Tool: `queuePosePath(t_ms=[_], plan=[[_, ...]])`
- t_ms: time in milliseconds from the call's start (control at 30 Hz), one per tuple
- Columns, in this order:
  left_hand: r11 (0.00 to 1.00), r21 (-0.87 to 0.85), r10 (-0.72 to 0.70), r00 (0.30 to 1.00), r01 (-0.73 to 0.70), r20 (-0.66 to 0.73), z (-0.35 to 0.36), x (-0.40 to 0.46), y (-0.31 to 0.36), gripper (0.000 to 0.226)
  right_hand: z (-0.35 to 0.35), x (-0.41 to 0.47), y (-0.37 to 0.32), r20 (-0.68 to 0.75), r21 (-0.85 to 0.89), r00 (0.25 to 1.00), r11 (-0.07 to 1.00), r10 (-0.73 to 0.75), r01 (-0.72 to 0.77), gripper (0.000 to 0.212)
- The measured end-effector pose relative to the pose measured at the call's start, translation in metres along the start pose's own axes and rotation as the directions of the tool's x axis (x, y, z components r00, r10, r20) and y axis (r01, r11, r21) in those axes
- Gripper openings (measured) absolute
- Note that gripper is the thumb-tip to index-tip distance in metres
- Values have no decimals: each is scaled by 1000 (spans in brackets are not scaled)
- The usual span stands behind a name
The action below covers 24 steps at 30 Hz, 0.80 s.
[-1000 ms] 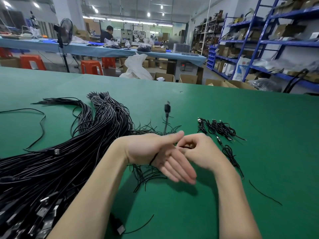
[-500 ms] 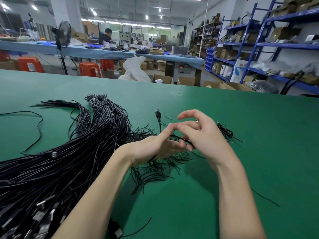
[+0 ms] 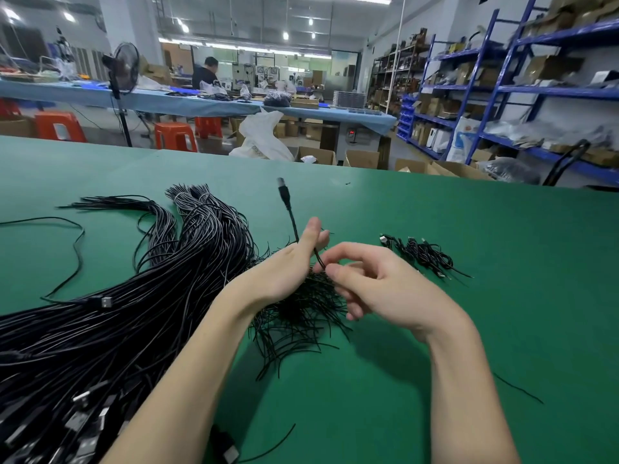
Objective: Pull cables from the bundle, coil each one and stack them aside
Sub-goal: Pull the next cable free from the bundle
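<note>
Left hand [image 3: 284,266] up with straight fingers, cable [image 3: 290,214] wound around them, plug end sticking upward. Right hand [image 3: 378,286] pinching the cable's lower end beside it. Bundle [image 3: 134,296] left on green table [image 3: 469,329]; coiled cables [image 3: 422,254] right.

Matt green cloth-like table [image 3: 435,229]; glossy black plastic-sheathed cable bundle [image 3: 134,313] with shiny metal plugs [image 3: 106,302]; orange plastic stools [image 3: 176,137]; brown cardboard boxes [image 3: 361,159].
</note>
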<state>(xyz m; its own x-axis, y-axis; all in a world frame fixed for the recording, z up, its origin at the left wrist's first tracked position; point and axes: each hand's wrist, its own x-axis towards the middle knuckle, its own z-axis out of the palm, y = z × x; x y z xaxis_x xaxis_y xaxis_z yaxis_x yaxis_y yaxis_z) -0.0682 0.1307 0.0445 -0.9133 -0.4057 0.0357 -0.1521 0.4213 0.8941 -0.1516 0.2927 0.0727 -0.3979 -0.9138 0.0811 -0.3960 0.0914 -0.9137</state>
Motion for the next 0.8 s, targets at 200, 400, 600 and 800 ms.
queuePosePath(t_ms=[200, 400, 600, 800], plan=[[861, -508, 63, 991, 7, 121, 5, 1, -1, 74, 8, 4, 14, 35, 80, 999, 997, -23, 20, 17], [665, -747, 176, 972, 1, 157, 6, 1, 4, 78, 18, 9, 28, 137, 204, 984, 968, 116, -143, 36], [396, -916, 409, 906, -66, 111, -8, -5, 7, 77, 20, 5, 47, 206, 294, 967, 933, 152, -209, 31], [536, -844, 478, 829, -12, 292, -15, -17, 14, 80, 23, 13, 48, -87, 50, 989, 992, 122, -118, 42]])
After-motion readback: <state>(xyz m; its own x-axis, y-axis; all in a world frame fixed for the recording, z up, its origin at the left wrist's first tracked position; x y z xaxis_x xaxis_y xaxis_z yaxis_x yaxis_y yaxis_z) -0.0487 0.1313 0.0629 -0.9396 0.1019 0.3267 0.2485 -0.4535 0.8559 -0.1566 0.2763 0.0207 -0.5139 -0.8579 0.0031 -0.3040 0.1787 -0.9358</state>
